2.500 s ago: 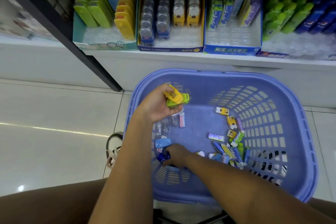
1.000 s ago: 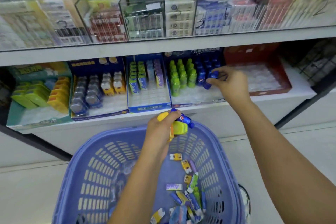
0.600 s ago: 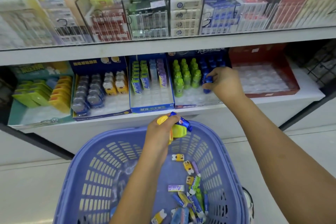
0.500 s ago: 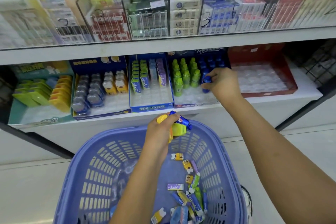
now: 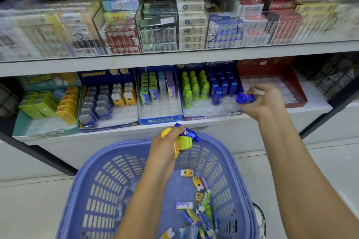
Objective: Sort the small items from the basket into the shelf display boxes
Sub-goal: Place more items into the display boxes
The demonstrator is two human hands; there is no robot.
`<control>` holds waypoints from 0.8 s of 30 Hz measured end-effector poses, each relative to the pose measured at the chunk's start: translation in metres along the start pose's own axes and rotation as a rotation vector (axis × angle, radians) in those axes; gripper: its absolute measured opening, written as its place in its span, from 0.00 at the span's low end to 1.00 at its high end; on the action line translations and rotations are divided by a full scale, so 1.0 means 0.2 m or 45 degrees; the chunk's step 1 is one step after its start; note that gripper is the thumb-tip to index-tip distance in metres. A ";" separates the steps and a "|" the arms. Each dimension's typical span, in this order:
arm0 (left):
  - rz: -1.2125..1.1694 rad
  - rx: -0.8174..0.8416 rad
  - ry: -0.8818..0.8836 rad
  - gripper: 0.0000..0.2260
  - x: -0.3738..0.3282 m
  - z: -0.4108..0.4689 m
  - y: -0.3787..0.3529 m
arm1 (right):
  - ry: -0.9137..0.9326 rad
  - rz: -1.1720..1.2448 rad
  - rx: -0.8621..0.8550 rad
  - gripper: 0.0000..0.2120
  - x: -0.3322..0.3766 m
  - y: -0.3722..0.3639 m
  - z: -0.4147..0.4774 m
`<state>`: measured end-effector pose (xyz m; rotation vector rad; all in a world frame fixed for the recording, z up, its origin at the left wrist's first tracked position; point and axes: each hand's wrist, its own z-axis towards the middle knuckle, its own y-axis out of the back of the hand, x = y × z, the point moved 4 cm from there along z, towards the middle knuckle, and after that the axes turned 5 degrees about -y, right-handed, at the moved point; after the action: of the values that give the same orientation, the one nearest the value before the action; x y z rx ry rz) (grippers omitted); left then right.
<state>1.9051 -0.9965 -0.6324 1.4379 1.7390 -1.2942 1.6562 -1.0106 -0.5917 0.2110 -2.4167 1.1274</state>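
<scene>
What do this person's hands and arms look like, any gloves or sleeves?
Both the left hand and the right hand are bare: no gloves, rings or watch show. No sleeve shows along either arm as far as the view reaches.

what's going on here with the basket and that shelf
A person is sorting small items from a purple basket into display boxes. The right hand holds a blue bottle on its side by the box of green and blue bottles. The left hand grips a second blue bottle and yellow-green pieces above the basket, where more items lie loose.
</scene>
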 end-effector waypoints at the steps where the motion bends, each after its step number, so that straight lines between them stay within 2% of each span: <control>1: 0.003 0.016 0.000 0.09 0.00 0.00 -0.01 | -0.012 0.002 0.044 0.06 0.00 -0.01 -0.01; 3: 0.008 0.037 0.003 0.15 0.00 0.00 -0.02 | 0.025 -0.076 0.084 0.09 0.00 -0.05 0.00; 5: 0.003 0.041 0.000 0.16 0.00 0.01 -0.03 | 0.155 -0.283 0.085 0.11 0.00 -0.08 0.02; 10: -0.005 0.026 0.000 0.09 0.00 0.02 -0.01 | 0.760 -0.941 -0.116 0.17 0.02 -0.03 0.10; 14: -0.018 0.016 0.005 0.04 0.00 0.04 0.00 | 1.196 -1.326 -0.076 0.13 -0.01 -0.03 0.14; 18: -0.002 0.004 -0.013 0.05 -0.01 0.05 0.02 | 1.248 -1.542 0.019 0.12 -0.03 -0.03 0.21; 21: -0.024 -0.013 -0.008 0.08 0.00 0.07 0.01 | 1.371 -1.695 0.040 0.11 -0.02 -0.04 0.20; 24: -0.039 0.001 0.017 0.07 0.02 0.07 -0.01 | 1.403 -1.740 0.037 0.09 -0.01 -0.01 0.18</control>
<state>1.8998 -1.0074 -0.6398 1.4291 1.7758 -1.3038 1.6471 -1.0400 -0.6112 0.8107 -0.8498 0.3664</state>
